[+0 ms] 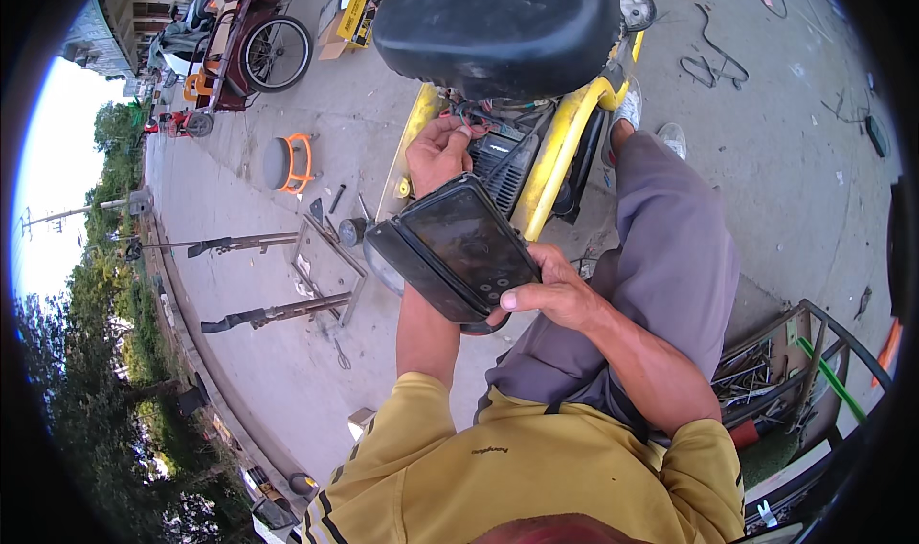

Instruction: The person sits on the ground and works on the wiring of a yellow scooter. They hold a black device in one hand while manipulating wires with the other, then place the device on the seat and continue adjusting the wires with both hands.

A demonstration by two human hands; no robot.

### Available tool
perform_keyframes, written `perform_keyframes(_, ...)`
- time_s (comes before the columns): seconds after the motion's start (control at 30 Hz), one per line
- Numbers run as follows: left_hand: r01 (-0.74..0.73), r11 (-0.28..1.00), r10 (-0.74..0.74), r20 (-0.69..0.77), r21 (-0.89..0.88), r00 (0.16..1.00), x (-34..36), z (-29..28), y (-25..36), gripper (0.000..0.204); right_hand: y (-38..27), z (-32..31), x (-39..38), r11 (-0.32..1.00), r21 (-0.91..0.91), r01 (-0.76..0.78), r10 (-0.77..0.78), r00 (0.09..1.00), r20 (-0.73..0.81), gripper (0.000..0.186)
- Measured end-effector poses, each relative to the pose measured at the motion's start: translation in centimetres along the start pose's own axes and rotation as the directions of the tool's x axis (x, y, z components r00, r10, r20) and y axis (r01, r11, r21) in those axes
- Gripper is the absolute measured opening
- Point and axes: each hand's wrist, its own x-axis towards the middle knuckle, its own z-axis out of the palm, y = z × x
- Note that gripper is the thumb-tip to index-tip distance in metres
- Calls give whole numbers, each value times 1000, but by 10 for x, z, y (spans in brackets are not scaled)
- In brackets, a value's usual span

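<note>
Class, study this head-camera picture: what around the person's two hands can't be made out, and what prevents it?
All in the head view:
- Which thin coloured wires the left hand touches, if any: too small, partly behind its fingers.
- The left wrist: hidden by the black rectangular plastic cover.
- Some fingertips of the right hand: hidden under that cover.
- The far end of the black padded seat: cut off by the upper edge.

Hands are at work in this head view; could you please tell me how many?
2: the left hand is at the wires by the black seat, and the right hand grips a corner of the black case, its fingers partly hidden.
</note>
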Motion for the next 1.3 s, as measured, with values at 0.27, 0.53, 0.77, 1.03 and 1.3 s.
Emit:
perform_keyframes(0.27, 32, 998, -30, -31, 52, 999, 5, -3, -5, 20, 2, 0, 1, 1000, 5, 3, -4, 1000, 6, 42)
perform_keyframes(0.53, 17, 998, -15, -24, 66, 1000, 6, 0, -8, 19, 3, -2, 1, 1000, 5, 5, -5, 1000, 4, 44)
perform_keyframes(0.77, 33, 998, -32, -24, 55, 999, 7, -1, -8, 20, 5, -3, 2, 1000, -23, -1, 1, 1000, -2, 50)
perform_keyframes(1.03, 44, 997, -43, -15, 58, 999, 5, 1, -5, 21, 4, -4, 2, 1000, -25, -6, 6, 1000, 5, 51)
perform_keyframes(1.3, 36, 999, -37, 25, 12, 999, 1, 2, 0, 20, 7, -4, 3, 1000, -25, -5, 5, 1000, 4, 51)
